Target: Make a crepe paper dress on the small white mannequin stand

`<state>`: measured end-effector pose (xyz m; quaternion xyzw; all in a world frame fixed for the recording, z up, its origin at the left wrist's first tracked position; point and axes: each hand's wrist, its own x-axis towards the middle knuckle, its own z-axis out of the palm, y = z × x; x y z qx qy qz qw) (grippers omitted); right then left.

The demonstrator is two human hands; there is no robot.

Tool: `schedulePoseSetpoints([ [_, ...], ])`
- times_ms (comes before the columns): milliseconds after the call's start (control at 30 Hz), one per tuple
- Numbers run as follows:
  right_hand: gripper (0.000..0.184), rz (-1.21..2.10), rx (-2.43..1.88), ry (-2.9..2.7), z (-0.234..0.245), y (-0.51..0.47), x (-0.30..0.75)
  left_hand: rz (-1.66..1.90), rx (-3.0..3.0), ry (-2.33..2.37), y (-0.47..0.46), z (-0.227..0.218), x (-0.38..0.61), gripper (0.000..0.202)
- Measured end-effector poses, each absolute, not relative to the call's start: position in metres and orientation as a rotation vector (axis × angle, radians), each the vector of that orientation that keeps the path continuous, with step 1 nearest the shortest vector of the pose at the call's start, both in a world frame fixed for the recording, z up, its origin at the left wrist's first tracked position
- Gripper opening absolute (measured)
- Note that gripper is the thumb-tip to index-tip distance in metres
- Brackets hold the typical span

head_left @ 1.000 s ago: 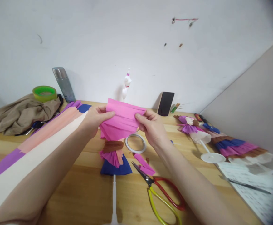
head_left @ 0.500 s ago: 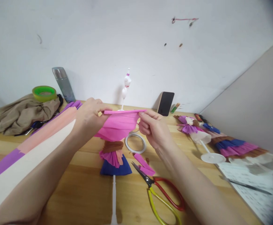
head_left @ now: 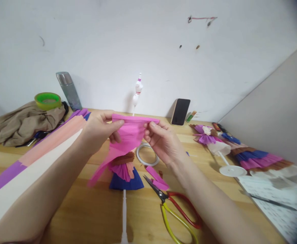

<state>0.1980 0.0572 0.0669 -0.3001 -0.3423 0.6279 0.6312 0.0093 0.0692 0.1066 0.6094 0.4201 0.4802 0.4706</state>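
Observation:
Between both hands hangs a strip of pink crepe paper (head_left: 129, 134), its top edge folded over and stretched level. My left hand (head_left: 101, 130) pinches its left end between thumb and fingers. At the other end my right hand (head_left: 162, 137) pinches the folded edge. Below the strip lies a paper doll dress (head_left: 126, 181) with a blue skirt, pink and brown layers and a white stem; its upper part is hidden by the pink paper. A roll of double-sided tape (head_left: 148, 154) lies behind the right wrist. Scissors (head_left: 163, 196) with red and yellow handles rest below it.
Left are rolled crepe sheets (head_left: 54, 142), a brown cloth (head_left: 23, 122), green tape (head_left: 48, 101) and a flask (head_left: 69, 89). At the back stand a white figure (head_left: 137, 89) and a phone (head_left: 181, 112). Finished paper dresses (head_left: 260, 157) and a pen (head_left: 273, 202) on paper lie right.
The folded pink edge has risen slightly. My left fingers have shifted their grip along it, and the strip's loose tail now swings down to the lower left.

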Motion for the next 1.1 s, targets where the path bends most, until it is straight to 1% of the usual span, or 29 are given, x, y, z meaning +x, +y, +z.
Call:
schedulePoseSetpoints([
  [167,0.029,1.513,-0.698,-0.731,0.065,0.059,0.196,1.103,1.416,0.968,0.073,0.105,0.011,0.017],
  [233,0.031,1.464,-0.721,-0.779,0.065,0.058,0.194,1.145,1.474,0.970,0.072,0.105,0.011,0.016],
  [300,0.030,1.305,-0.706,-0.883,0.067,0.054,0.192,1.277,1.583,0.941,0.069,0.106,0.011,0.010],
  [367,0.023,1.079,-0.663,-1.002,0.069,0.049,0.192,1.427,1.712,0.879,0.063,0.111,0.010,0.003],
  [467,0.013,0.795,-0.631,-1.154,0.072,0.040,0.192,1.472,1.786,0.840,0.055,0.123,0.009,0.010],
  [567,0.009,0.664,-0.613,-1.230,0.070,0.037,0.193,1.439,1.716,0.860,0.054,0.131,0.008,0.018],
  [700,0.006,0.782,-0.666,-1.189,0.064,0.039,0.190,1.411,1.675,0.856,0.058,0.127,0.010,0.017],
  [800,0.009,0.885,-0.694,-1.135,0.063,0.040,0.187,1.402,1.558,0.913,0.064,0.119,0.010,0.010],
  [867,0.010,0.941,-0.702,-1.113,0.065,0.040,0.186,1.309,1.535,0.975,0.070,0.113,0.008,0.004],
  [967,0.013,1.055,-0.732,-1.042,0.064,0.044,0.184,1.135,1.584,1.058,0.080,0.107,0.002,0.007],
  [1100,0.019,1.162,-0.787,-0.931,0.059,0.052,0.184,1.086,1.521,1.069,0.085,0.105,-0.001,0.011],
])
